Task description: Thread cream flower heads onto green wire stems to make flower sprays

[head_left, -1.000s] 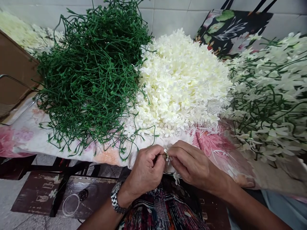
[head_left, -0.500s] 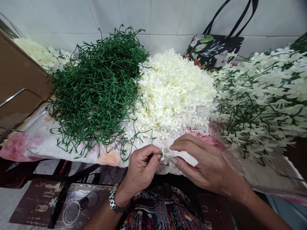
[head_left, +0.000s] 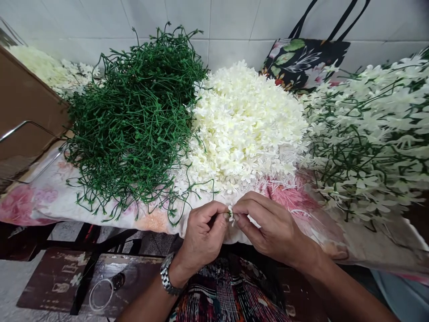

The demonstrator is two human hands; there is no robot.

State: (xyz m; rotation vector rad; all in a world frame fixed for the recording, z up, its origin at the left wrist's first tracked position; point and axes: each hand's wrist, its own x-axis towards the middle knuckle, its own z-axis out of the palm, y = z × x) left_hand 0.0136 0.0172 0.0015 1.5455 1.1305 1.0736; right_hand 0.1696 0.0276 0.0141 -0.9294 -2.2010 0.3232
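Observation:
My left hand (head_left: 205, 232), with a metal watch (head_left: 167, 273) on its wrist, is closed in a pinch. Between its thumb and forefinger is the tip of a green plastic stem, mostly hidden by the fingers. My right hand (head_left: 273, 230) pinches a small white artificial flower (head_left: 231, 213) against that stem tip, so the fingertips of both hands nearly meet. Just beyond them lies a heap of loose white flowers (head_left: 244, 120). To its left rises a tangled pile of green plastic stems (head_left: 134, 120).
Finished white flowers on stems (head_left: 368, 134) are heaped at the right. A black floral bag (head_left: 301, 65) leans on the tiled wall (head_left: 231, 20). A cardboard box (head_left: 30, 107) stands at the left. Floral cloth (head_left: 161, 221) covers the work surface; a clear ring (head_left: 101, 295) lies below.
My right hand has moved left and closed its fingers on the white flower at the stem tip. The left hand keeps its pinch. The view has shifted slightly.

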